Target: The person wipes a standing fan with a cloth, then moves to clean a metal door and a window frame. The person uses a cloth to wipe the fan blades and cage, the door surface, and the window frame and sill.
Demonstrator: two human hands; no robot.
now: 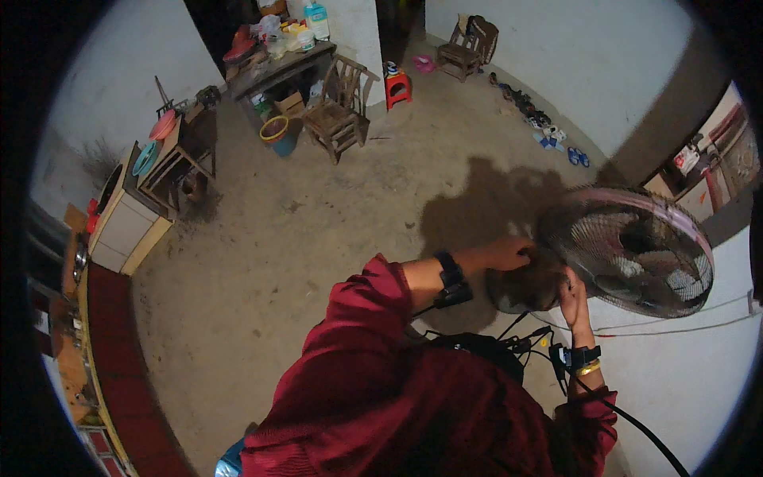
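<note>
A fan [632, 250] with a round wire cage and a pink band on its rim stands at my right. Behind the cage is its dark, rounded motor housing [533, 285], blurred and in shadow. My left hand [508, 253] is at the housing's upper left, fingers curled; whether they pinch something there is too dark to see. On the opposite side, my right hand [573, 301] has its thumb and fingers around the housing's edge near the cage. Both wrists carry black strapped devices.
A wooden chair [337, 113] stands before a cluttered table [283, 65]. Beyond are a red stool [398, 89] and a row of shoes [527, 110] along the wall. Black cables [536, 343] hang at my waist. A pale wire [673, 327] runs by the white surface at right.
</note>
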